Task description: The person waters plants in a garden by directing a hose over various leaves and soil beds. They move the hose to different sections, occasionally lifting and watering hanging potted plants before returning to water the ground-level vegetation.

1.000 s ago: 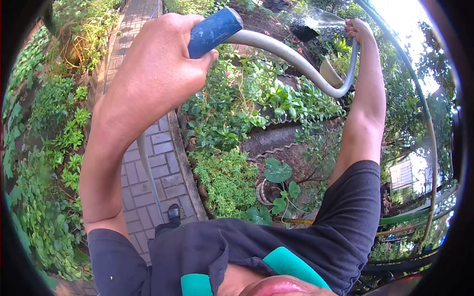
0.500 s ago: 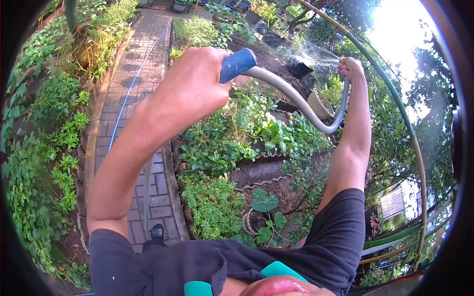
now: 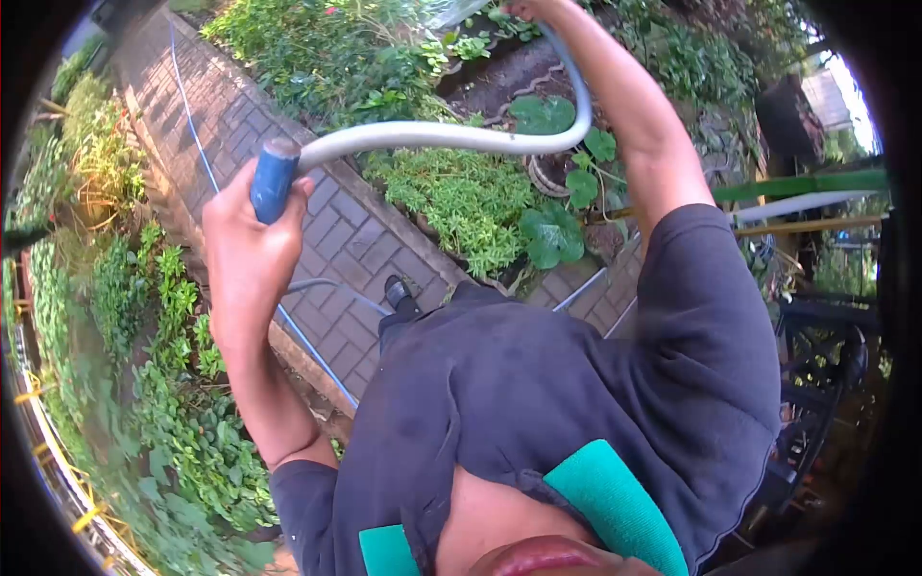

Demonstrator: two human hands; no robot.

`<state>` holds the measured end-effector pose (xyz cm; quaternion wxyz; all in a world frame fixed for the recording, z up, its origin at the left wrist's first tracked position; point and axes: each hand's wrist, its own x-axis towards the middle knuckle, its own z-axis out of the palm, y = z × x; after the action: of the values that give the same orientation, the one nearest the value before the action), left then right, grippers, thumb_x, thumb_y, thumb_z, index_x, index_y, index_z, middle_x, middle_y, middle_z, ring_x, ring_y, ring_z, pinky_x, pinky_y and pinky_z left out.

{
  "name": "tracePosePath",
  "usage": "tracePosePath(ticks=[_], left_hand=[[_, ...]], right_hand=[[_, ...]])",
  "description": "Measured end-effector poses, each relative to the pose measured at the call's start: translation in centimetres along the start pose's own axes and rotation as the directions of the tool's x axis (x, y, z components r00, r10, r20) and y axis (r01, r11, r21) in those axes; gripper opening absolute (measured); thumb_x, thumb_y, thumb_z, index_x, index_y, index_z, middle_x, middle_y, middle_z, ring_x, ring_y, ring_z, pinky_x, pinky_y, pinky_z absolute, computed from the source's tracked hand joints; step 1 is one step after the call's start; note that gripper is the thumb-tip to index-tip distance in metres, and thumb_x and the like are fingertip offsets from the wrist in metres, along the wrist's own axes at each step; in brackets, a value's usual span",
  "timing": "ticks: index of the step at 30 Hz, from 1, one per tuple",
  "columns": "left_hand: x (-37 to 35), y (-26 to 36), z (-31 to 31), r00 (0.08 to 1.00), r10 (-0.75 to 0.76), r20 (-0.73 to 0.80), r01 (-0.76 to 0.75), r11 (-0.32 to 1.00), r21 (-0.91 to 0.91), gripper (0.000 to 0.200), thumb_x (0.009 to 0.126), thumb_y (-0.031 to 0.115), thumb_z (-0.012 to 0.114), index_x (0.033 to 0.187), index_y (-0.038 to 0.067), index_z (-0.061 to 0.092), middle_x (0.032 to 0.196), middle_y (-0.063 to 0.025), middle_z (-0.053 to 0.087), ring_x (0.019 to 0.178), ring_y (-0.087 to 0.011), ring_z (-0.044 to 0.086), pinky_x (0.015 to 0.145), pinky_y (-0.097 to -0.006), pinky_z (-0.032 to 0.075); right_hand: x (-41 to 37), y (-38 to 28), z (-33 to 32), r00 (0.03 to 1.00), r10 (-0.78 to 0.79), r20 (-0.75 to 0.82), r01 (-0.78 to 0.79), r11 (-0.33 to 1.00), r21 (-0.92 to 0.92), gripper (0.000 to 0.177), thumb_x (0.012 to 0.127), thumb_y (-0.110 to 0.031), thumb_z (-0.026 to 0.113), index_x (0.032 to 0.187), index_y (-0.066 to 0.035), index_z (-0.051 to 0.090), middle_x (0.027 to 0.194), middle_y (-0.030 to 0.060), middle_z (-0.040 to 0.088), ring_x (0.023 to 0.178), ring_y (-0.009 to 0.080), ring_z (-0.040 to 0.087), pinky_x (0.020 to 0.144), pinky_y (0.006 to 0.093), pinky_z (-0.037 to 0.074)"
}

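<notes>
The person's left hand [image 3: 252, 240], left of centre in the upper half of the frame, has its grip wrapped around a blue handle [image 3: 275, 182], which stands nearly upright. Its blunt end shows above the fingers. Just beside the handle, a grey hose [image 3: 451, 135] runs towards the right of the frame, then bends sharply upwards to the right hand [image 3: 526, 9]. That hand is partly cut off by the top edge; its grip is closed around the hose, though the fingers are too small to make out singly. A spray of water [image 3: 453, 13] shows just left of it.

Below the left hand, over the brick path [image 3: 331, 235], more grey tubing slopes down towards a dark shoe [image 3: 396, 290]. A thin blue line [image 3: 322, 350] crosses the path from the upper left to below the left wrist.

Under the bend of the hose, near the centre, a low green bush [image 3: 461, 197] grows beside a plant pot [image 3: 547, 176] with broad leaves around it. Leafy plants [image 3: 192, 437] fill the lower left.
</notes>
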<state>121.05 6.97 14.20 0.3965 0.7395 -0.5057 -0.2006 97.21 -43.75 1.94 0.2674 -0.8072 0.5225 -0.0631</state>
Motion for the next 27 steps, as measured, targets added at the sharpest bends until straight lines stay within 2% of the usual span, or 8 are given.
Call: tracePosePath(ticks=[1, 3, 5, 6, 10, 13, 21, 27], left_hand=[[-0.7, -1.5, 2.0, 0.998, -0.049, 0.033, 0.048, 0.998, 0.035, 0.019, 0.082, 0.009, 0.068, 0.097, 0.0, 0.065, 0.061, -0.0041, 0.056, 0.058, -0.0083, 0.046, 0.056, -0.0282, 0.042], [-2.3, -2.3, 5.4, 0.993, -0.105, 0.06, 0.094, 0.981, 0.17, 0.019, 0.081, 0.011, 0.068, 0.096, -0.001, 0.065, 0.062, -0.0107, 0.059, 0.059, -0.0109, 0.049, 0.059, -0.0314, 0.044], [-3.5, -3.1, 8.5, 0.988, -0.111, 0.103, 0.094, 0.982, 0.162, 0.02, 0.081, 0.011, 0.068, 0.095, -0.002, 0.065, 0.062, -0.0121, 0.058, 0.059, -0.0113, 0.049, 0.059, -0.0315, 0.045], [-4.1, -3.1, 9.9, 0.981, -0.126, 0.147, 0.106, 0.985, 0.138, 0.02, 0.08, 0.011, 0.068, 0.094, -0.002, 0.065, 0.062, -0.0128, 0.058, 0.058, -0.0116, 0.049, 0.058, -0.0315, 0.045], [-5.8, -1.0, 14.5, 0.935, -0.114, 0.335, 0.066, 0.986, 0.152, 0.017, 0.08, 0.009, 0.068, 0.091, -0.002, 0.064, 0.06, -0.0134, 0.058, 0.055, -0.0129, 0.048, 0.057, -0.0316, 0.045], [-6.6, 0.9, 17.3, 0.907, 0.017, 0.421, -0.063, 0.994, 0.094, 0.016, 0.079, 0.009, 0.068, 0.089, -0.002, 0.062, 0.06, -0.0169, 0.058, 0.051, -0.0186, 0.052, 0.055, -0.0326, 0.045], [-8.3, 3.7, 21.4, 0.772, 0.038, 0.635, -0.155, 0.979, 0.131, 0.015, 0.078, 0.007, 0.068, 0.089, -0.001, 0.063, 0.063, -0.0203, 0.059, 0.056, -0.0336, 0.059, 0.057, -0.0343, 0.046], [-8.7, 4.6, 22.6, 0.757, 0.078, 0.649, -0.199, 0.973, 0.116, 0.015, 0.077, 0.006, 0.067, 0.091, -0.001, 0.064, 0.065, -0.0202, 0.06, 0.058, -0.0313, 0.06, 0.059, -0.0338, 0.047]], right_hand=[[-3.0, 2.2, 4.9, 0.986, 0.02, 0.166, 0.026, 0.964, -0.265, 0.016, 0.083, -0.017, 0.06, 0.071, -0.006, 0.062, 0.059, 0.006, 0.058, 0.047, 0.0144, 0.054, 0.04, 0.0294, 0.04], [-9.8, 9.4, 13.7, 0.983, 0.091, 0.161, -0.037, 0.95, -0.311, 0.014, 0.084, -0.021, 0.06, 0.072, -0.012, 0.061, 0.056, 0.0013, 0.057, 0.047, 0.0124, 0.055, 0.039, 0.0273, 0.041], [-18.2, 13.3, 18.7, 0.886, 0.463, -0.022, -0.432, 0.842, 0.323, 0.009, 0.08, -0.018, 0.062, 0.073, -0.012, 0.063, 0.055, 0.0026, 0.057, 0.04, 0.0122, 0.047, 0.036, 0.0285, 0.036], [-22.1, 13.9, 20.3, 0.698, 0.71, 0.094, -0.577, 0.479, 0.661, 0.006, 0.078, -0.014, 0.064, 0.078, -0.008, 0.066, 0.057, 0.0052, 0.058, 0.037, 0.0113, 0.041, 0.033, 0.0283, 0.031], [-34.5, 20.2, 25.3, 0.465, 0.86, 0.212, -0.481, 0.045, 0.876, 0.009, 0.083, -0.008, 0.062, 0.091, -0.007, 0.065, 0.063, 0.0078, 0.058, 0.039, 0.01, 0.043, 0.032, 0.0246, 0.028], [-41.1, 23.8, 27.2, 0.365, 0.89, 0.275, -0.438, -0.096, 0.894, 0.014, 0.085, -0.008, 0.061, 0.099, -0.007, 0.063, 0.066, 0.0088, 0.058, 0.041, 0.0089, 0.042, 0.032, 0.0236, 0.026], [-50.6, 24.7, 26.0, 0.492, 0.799, 0.345, -0.361, -0.174, 0.916, 0.019, 0.087, -0.008, 0.061, 0.106, -0.009, 0.063, 0.07, 0.0056, 0.059, 0.04, 0.0059, 0.037, 0.033, 0.0214, 0.023], [-50.9, 25.1, 27.0, 0.572, 0.723, 0.388, -0.433, -0.136, 0.891, 0.02, 0.088, -0.011, 0.061, 0.107, -0.012, 0.063, 0.068, 0.003, 0.056, 0.04, 0.0047, 0.036, 0.031, 0.0196, 0.023]])
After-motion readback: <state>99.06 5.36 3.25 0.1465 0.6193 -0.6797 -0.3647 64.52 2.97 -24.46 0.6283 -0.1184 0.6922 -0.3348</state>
